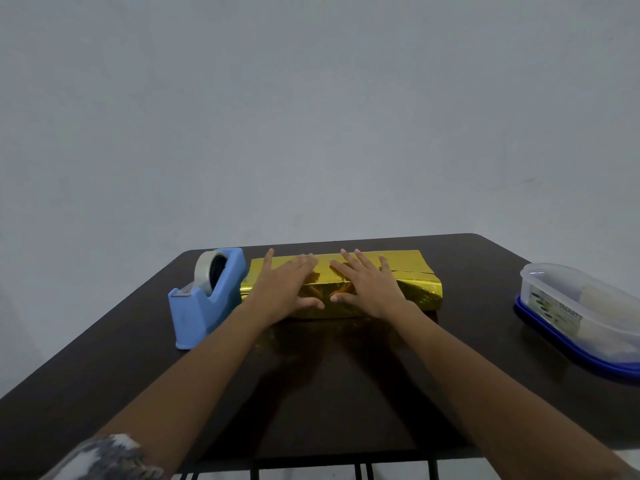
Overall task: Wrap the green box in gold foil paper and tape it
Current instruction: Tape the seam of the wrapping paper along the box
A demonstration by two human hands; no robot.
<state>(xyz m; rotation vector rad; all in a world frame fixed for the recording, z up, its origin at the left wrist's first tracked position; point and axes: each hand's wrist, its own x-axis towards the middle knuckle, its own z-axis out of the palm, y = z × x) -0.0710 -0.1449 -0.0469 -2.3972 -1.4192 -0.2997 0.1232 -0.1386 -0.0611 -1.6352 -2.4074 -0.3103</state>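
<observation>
While both my hands lie flat with fingers spread on the foil [412, 263], left hand [285, 285] and right hand [367, 287] press it down over the box, which sits hidden at the table's [346, 393] far middle. Dispenser [204, 296] waits near my left. Tub [585, 315] label reads "SMART".

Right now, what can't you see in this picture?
Head view:
- Green box: fully hidden under the gold foil paper; no green shows.
- The middle seam and any tape on it: covered by the left hand and right hand, both pressed flat.
- Plastic container: cut off by the right edge; its contents are blurred behind the cloudy wall, and the label print is too small beyond "SMART".
</observation>
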